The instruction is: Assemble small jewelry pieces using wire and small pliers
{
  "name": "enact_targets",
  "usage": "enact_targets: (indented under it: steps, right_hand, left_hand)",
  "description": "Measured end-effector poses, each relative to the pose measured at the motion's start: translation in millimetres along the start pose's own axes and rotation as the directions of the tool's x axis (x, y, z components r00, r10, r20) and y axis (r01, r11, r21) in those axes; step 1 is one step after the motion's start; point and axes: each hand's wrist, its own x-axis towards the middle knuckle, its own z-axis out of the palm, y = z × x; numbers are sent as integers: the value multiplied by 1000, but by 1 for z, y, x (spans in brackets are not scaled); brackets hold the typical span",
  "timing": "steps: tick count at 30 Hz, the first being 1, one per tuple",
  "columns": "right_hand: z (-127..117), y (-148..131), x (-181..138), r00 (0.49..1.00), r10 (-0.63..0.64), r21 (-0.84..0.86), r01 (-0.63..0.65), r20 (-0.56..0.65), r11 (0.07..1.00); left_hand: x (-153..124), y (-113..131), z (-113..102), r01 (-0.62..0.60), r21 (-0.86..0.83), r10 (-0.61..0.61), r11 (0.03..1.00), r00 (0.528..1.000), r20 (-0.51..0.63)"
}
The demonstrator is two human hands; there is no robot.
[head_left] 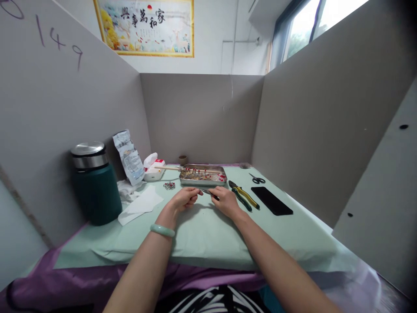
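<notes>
My left hand [185,198] is closed in a pinch over the green cloth, a jade-green bangle [162,230] on its wrist. Whatever sits between its fingertips is too small to make out. Facing it, my right hand [224,201] grips small pliers [205,191] with a metal tip and dark handles. Their tip points left and meets the left fingertips. Just beyond both hands stands a metal tray [203,183] of red and gold beads and fine parts. A small beaded piece [169,185] lies left of the tray.
Larger pliers [244,195], black scissors [257,179] and a black phone [272,201] lie to the right. A green flask [96,184], a foil pouch [128,156], a tissue pack [154,169] and white paper [141,204] occupy the left. Grey panels [202,117] enclose the table.
</notes>
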Motion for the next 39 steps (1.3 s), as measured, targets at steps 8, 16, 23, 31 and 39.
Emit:
enact_targets:
  steps: [8, 16, 23, 31, 39]
  right_hand:
    - [8, -5, 2, 986, 169, 231, -164, -2, 959]
    - [11, -3, 5, 925, 280, 575, -380, 258, 725]
    - [8, -6, 7, 946, 287, 519, -322, 150, 792]
    - [5, -10, 7, 913, 337, 593, -405, 229, 696]
    - [3, -16, 5, 889, 339, 621, -458, 308, 636]
  left_hand:
    - [5, -2, -2, -34, -166, 38, 985, 999, 19]
    - [4, -1, 2, -156, -49, 158, 987, 986, 44]
    - [8, -1, 9, -158, -30, 153, 987, 982, -111]
    - [11, -2, 17, -200, 30, 202, 979, 957, -208]
    - [13, -4, 15, -261, 47, 266, 964, 944, -195]
